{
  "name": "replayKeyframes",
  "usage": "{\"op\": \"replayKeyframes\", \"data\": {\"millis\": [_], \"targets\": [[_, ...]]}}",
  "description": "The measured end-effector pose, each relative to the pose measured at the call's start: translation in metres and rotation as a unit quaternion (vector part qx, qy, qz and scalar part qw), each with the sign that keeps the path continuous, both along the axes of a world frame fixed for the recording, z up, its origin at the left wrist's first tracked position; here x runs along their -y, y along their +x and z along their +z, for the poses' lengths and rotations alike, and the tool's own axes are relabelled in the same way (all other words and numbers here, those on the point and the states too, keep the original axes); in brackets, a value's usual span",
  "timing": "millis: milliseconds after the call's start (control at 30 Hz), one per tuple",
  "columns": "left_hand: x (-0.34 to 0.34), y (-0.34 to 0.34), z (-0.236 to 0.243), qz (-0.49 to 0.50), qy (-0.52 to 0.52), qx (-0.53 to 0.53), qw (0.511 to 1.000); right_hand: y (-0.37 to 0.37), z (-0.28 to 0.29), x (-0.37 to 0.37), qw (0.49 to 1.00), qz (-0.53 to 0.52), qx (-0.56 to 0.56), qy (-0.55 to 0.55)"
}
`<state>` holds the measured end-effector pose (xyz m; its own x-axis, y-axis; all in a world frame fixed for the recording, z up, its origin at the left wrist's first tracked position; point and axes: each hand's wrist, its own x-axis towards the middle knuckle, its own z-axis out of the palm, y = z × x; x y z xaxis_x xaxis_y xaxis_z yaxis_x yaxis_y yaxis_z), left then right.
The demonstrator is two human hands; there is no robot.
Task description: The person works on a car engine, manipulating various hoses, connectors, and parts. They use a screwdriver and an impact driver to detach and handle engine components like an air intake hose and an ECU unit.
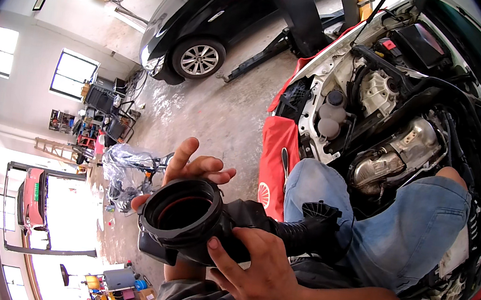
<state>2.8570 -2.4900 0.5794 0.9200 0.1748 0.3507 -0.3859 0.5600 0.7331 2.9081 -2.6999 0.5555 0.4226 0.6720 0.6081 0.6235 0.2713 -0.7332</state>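
In front of my chest is a black plastic air intake duct (238, 213), its round open mouth facing me and a ribbed bellows section running right towards my knees. My right hand (264, 268) grips its body from the near side, thumb and fingers pressed on the plastic. My left hand (190, 164) is behind and around the mouth end, cupping it. Its fingers are raised and bent above the rim, and a thumb tip shows at the rim's left. The duct hides the left palm.
My jeans-clad knees (323, 191) rest at the open engine bay, beside a metal heat shield (401, 153) and a coolant reservoir (331, 113). A red fender cover (278, 143) carries a metal hand tool (285, 161). Beyond are a black car (227, 21), a lift post (298, 12) and plastic sheeting (125, 171).
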Motion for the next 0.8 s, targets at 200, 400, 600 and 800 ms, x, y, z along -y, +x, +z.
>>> {"op": "replayKeyframes", "data": {"millis": [200,400,600,800], "targets": [[0.001,0.005,-0.006,0.003,-0.004,0.035,0.999,0.003,0.002,-0.002,1.0,0.01,-0.014,-0.002],[0.008,0.01,-0.005,0.045,-0.03,0.003,0.999,0.006,0.009,-0.003,0.998,0.012,-0.058,-0.025],[0.022,0.033,0.021,0.102,0.036,-0.047,0.993,0.034,0.018,-0.004,0.991,-0.006,-0.088,-0.101],[0.019,0.036,0.027,0.376,0.384,0.019,0.843,0.073,-0.003,0.006,0.973,0.098,-0.192,-0.082]]}}
